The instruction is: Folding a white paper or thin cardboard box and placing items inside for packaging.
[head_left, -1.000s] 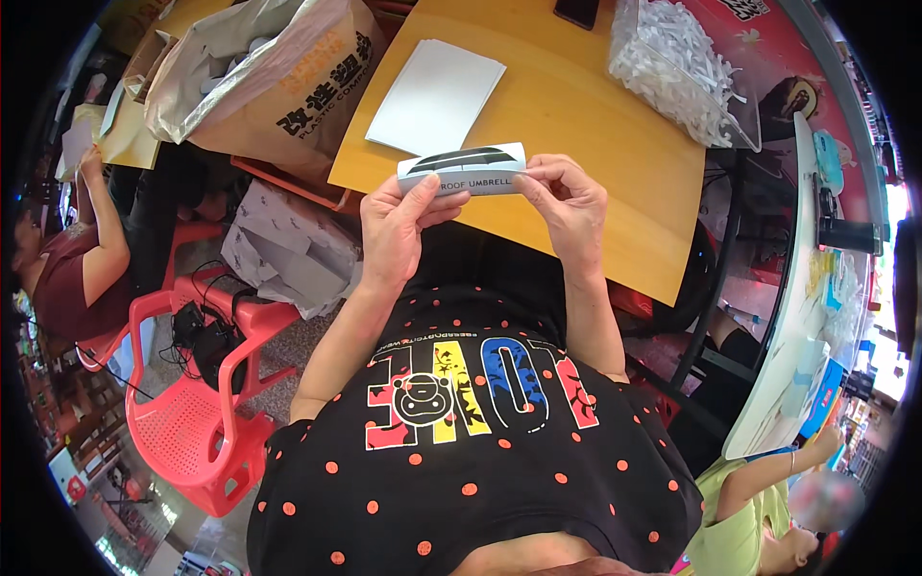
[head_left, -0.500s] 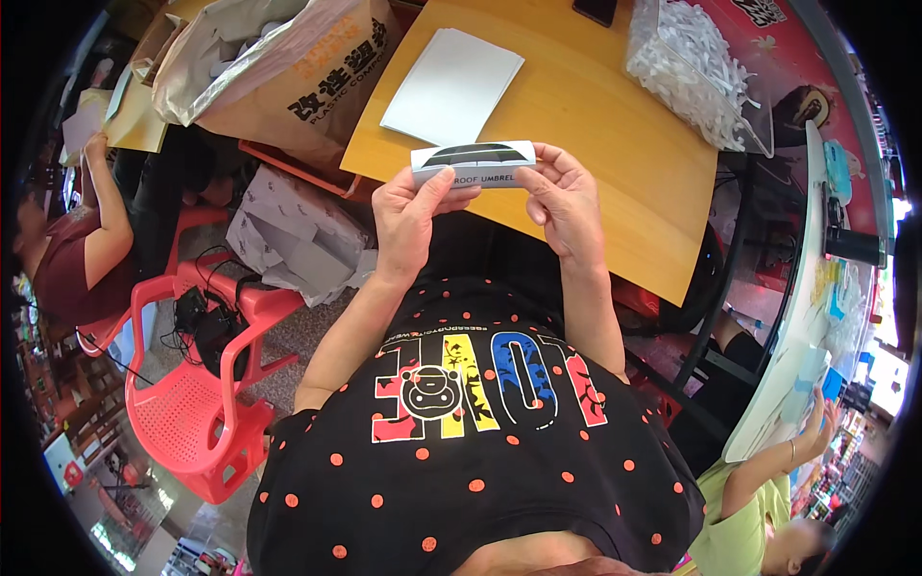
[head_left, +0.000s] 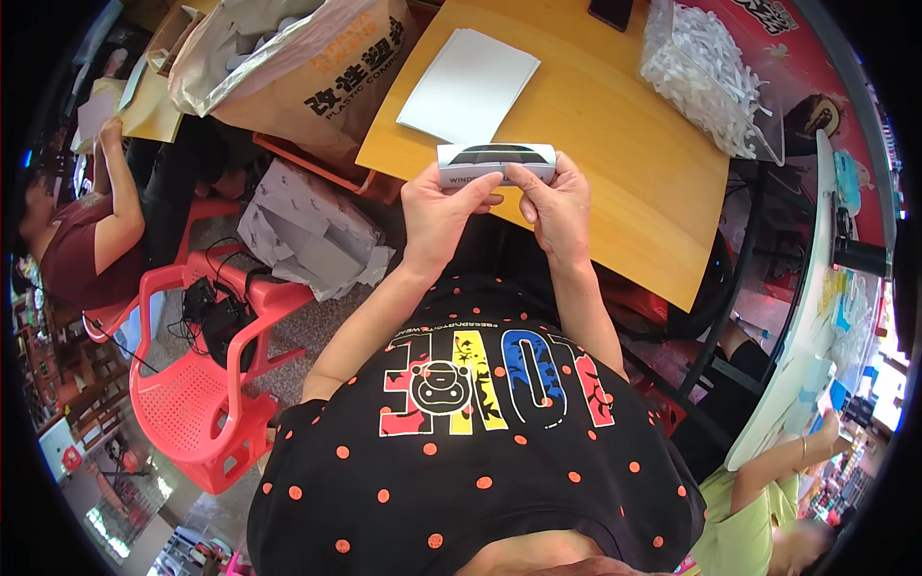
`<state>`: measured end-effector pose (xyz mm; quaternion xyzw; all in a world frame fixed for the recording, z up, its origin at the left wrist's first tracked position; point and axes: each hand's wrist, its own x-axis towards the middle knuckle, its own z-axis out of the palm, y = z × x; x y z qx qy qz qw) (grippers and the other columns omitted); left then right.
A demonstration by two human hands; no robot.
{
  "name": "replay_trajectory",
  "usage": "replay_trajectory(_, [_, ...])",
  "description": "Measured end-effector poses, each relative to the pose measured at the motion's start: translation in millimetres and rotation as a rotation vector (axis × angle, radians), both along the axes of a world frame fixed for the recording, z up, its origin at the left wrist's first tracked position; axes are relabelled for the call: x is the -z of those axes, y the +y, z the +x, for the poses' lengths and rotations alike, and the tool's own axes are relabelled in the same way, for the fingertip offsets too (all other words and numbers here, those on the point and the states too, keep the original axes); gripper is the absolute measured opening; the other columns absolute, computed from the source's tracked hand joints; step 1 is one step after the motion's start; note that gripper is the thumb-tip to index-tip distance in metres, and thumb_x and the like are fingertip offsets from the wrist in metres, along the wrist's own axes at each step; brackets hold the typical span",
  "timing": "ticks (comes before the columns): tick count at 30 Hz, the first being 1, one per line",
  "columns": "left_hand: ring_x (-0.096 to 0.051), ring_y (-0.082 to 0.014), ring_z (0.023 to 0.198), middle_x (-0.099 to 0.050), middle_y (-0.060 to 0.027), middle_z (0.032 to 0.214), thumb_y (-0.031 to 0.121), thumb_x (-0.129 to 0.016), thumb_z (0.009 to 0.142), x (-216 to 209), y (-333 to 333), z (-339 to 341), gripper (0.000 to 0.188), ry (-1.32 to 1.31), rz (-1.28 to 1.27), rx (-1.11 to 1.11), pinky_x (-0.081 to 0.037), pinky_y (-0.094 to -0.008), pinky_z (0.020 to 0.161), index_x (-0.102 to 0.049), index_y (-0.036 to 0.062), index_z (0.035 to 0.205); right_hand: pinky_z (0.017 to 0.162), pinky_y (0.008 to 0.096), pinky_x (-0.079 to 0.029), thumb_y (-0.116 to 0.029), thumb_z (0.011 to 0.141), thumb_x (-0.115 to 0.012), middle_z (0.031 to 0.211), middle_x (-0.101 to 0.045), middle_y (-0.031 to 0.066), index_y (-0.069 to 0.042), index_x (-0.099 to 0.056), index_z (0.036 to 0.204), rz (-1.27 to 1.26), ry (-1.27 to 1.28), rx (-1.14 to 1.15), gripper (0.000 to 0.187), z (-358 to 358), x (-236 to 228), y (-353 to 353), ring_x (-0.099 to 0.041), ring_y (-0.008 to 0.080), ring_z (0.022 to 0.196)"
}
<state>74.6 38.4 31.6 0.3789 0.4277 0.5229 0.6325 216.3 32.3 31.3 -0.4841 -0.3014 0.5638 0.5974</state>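
Observation:
Both hands hold up a white printed paper sleeve [head_left: 495, 156], folded or curled into a flat band, with a dark umbrella picture and lettering on it. My left hand [head_left: 434, 213] grips its left end, thumb stretched along the lower front towards the middle. At the other end my right hand [head_left: 565, 209] pinches it, its thumb close to the left thumb tip and its fingers behind. The sleeve is held over the near edge of the wooden table [head_left: 615, 182]. Just beyond it lies a stack of white sheets [head_left: 469, 84].
A clear container of white paper strips [head_left: 706, 77] and a dark phone [head_left: 611, 12] are at the table's far side. To the left stand a large printed sack [head_left: 298, 82], a crumpled white bag [head_left: 312, 230] and a red plastic chair [head_left: 187, 398]. People sit at left and lower right.
My left thumb has slid right along the sleeve and my right thumb has moved inward, so the thumbs are now nearly together. The whole view has shifted slightly.

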Motion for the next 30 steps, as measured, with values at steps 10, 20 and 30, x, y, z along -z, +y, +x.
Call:
replay_trajectory(10, [-0.068, -0.0179, 0.062, -0.069, -0.0111, 0.088, 0.018, -0.058, 0.093, 13, 7, -13, 0.022, -0.133, -0.089, 0.113, -0.050, -0.0209, 0.052, -0.062, -0.0029, 0.101, 0.037, 0.0210, -0.032, -0.017, 0.093, -0.059, 0.067, -0.058, 0.0016, 0.002, -0.060, 0.096, -0.023, 0.129, -0.063, 0.019, 14, 6, -4, -0.043, 0.0061, 0.040])
replay_trajectory(20, [-0.063, -0.0115, 0.061, -0.067, -0.0072, 0.080, 0.013, -0.065, 0.087, 30, 17, -54, 0.020, -0.046, -0.292, 0.166, -0.044, -0.0186, 0.048, -0.066, -0.0030, 0.099, 0.038, 0.0215, -0.024, -0.016, 0.090, -0.062, 0.051, -0.045, -0.0042, 0.002, -0.066, 0.079, -0.096, -0.450, -0.202, 0.021, 36, 3, -3, -0.037, 0.0029, 0.040])
replay_trajectory(30, [-0.046, -0.0037, 0.049, -0.055, 0.0011, 0.058, 0.009, -0.070, 0.082, -17, 30, -106, 0.011, 0.242, -0.065, 0.038, -0.034, -0.0181, 0.046, -0.066, 0.0036, 0.073, 0.054, 0.0194, -0.038, -0.015, 0.094, -0.056, 0.079, -0.065, 0.0063, 0.001, -0.068, 0.088, -0.017, -0.053, -0.186, 0.021, 19, 2, 1, -0.053, 0.0067, 0.058])
